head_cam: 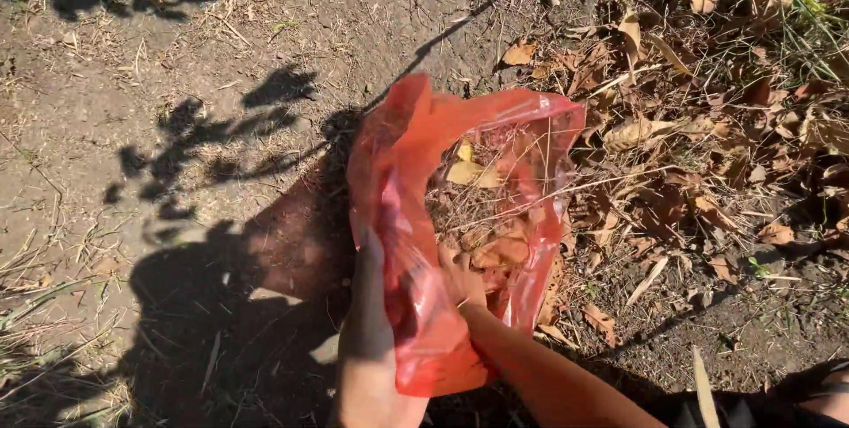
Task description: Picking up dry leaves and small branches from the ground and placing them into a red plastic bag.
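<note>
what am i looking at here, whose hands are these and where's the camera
There is no machine here: one camera worn on a person's head looks down at their own two bare hands. The left hand grips the outside of a thin red plastic bag and holds it open. The right hand reaches inside the bag, where dry brown leaves and stalks lie. Below is bare dirt ground in sunlight, with more fallen leaves scattered to the right.
</note>
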